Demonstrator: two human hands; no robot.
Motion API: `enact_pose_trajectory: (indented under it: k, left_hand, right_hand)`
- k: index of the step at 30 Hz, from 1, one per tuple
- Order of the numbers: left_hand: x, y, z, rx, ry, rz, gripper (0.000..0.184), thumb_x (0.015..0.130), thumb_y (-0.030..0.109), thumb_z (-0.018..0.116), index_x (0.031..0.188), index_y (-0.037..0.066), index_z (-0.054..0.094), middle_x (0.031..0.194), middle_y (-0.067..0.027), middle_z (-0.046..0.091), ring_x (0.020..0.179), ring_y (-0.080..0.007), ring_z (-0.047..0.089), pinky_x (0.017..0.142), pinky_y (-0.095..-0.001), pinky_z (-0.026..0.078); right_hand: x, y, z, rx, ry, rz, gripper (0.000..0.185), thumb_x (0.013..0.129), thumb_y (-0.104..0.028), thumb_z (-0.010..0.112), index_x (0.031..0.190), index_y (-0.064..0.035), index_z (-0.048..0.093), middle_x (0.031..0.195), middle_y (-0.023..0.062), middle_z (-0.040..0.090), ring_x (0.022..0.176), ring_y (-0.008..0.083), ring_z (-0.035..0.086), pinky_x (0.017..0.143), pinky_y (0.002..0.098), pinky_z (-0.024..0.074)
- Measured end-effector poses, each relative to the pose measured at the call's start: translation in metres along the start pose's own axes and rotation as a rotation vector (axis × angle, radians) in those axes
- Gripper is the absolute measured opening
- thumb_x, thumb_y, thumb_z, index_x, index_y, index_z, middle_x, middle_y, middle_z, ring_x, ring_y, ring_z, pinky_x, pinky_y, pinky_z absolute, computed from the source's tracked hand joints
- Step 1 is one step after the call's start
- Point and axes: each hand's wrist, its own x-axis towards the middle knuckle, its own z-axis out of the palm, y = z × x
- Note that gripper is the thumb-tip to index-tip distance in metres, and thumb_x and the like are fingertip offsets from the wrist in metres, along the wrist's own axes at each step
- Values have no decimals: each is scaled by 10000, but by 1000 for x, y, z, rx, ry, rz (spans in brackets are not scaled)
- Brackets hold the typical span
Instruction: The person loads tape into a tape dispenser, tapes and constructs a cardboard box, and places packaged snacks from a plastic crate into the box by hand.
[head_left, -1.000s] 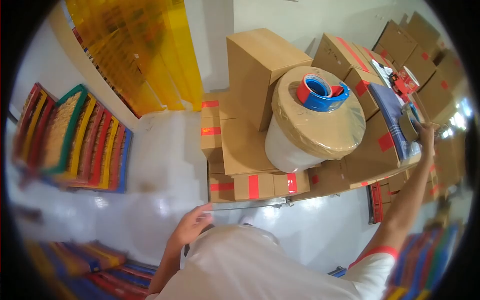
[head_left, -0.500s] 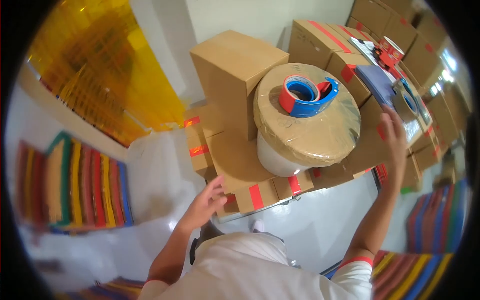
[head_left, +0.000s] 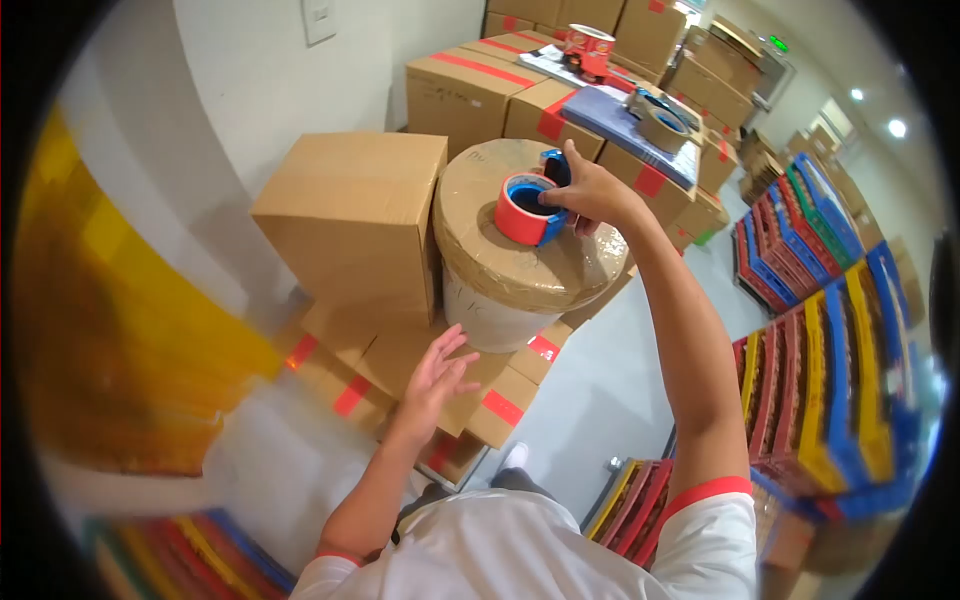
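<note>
My right hand (head_left: pixel 596 196) is closed around the blue tape dispenser (head_left: pixel 551 232), which carries a roll of red tape (head_left: pixel 513 222). The dispenser is at the top of a white bucket (head_left: pixel 487 314) whose lid (head_left: pixel 480 180) is covered with cardboard and clear tape. Whether the dispenser still touches the lid I cannot tell. Open and holding nothing, my left hand (head_left: pixel 434 384) hovers with fingers apart over the cardboard boxes in front of the bucket. A tall closed carton (head_left: pixel 345 225) stands just left of the bucket.
Behind the bucket, stacked cartons (head_left: pixel 455 95) carry a blue folder (head_left: pixel 610 118), another tape dispenser with brown tape (head_left: pixel 662 128) and a red-and-white roll (head_left: pixel 588 48). Colourful stacked crates (head_left: pixel 830 370) line the right side. A yellow plastic curtain (head_left: pixel 130 330) hangs at left.
My right hand has moved from the cartons at right onto the tape dispenser and taken hold of it. The view has turned right. My left hand stays open near the boxes.
</note>
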Motion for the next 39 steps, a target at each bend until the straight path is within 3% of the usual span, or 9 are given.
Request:
enact_pose_trajectory:
  k: [6,12,21,24,29,32,33,34,39]
  left_hand:
    - [-9,11,-14,16,-14,42,614,1055,257,538,1585,64,297,1588,-172,352,1354,-298,502,996,-437,539]
    - [-32,-4,-28,-35,178,-80,583,1066,293,526,1563,57,332,1528,-169,445,1257,-294,584,956,-428,557]
    - [-28,-18,10,-72,377,-40,623,1051,344,544,1559,51,336,1523,-172,449,1266,-311,578,936,-434,559]
    - [-14,-6,21,-28,387,-24,656,1040,344,555,1572,46,314,1544,-180,417,1324,-328,537,974,-456,549]
    - [20,5,21,-15,318,108,752,1015,366,581,1601,40,241,1608,-184,304,1477,-351,356,1035,-516,518]
    - [47,4,6,-10,237,169,733,1004,404,597,1576,61,292,1594,-123,329,1460,-310,353,1070,-564,464]
    - [59,4,1,-28,204,223,707,1010,420,586,1565,76,314,1584,-98,344,1442,-288,369,1090,-577,436]
    - [68,14,6,-67,130,178,672,1022,437,564,1552,92,336,1571,-81,362,1424,-268,380,1101,-584,414]
    - [63,26,19,-78,18,126,622,1053,475,497,1532,94,380,1527,-80,428,1415,-236,391,1112,-555,395]
  right_hand:
    - [2,5,-39,39,98,-131,970,774,-141,743,1588,10,238,841,178,690,540,221,683,465,345,583]
    - [78,17,-128,-154,521,-175,485,796,-176,771,1221,21,646,820,169,729,573,241,703,557,364,567]
    - [198,95,-153,-295,429,-17,314,824,-221,775,1039,3,734,835,206,743,756,322,751,723,427,599]
    - [186,108,-145,-505,909,-433,327,904,-352,709,1016,-46,737,922,200,745,928,398,710,796,499,570]
    - [36,117,-73,-95,579,-161,538,942,-560,623,910,-46,780,859,244,717,843,423,698,783,492,541]
    - [32,161,-15,95,80,23,646,925,-677,571,1038,-81,795,993,163,759,946,278,723,816,421,553]
    - [31,168,12,659,-25,19,626,917,-656,591,1134,-96,767,1070,103,744,966,211,684,785,383,552]
    - [12,163,12,777,3,-65,599,957,-517,633,1327,-48,671,1210,48,702,1043,142,647,854,298,536]
    - [-91,167,12,686,247,35,536,910,-421,703,1217,17,687,981,73,694,841,154,616,700,308,508]
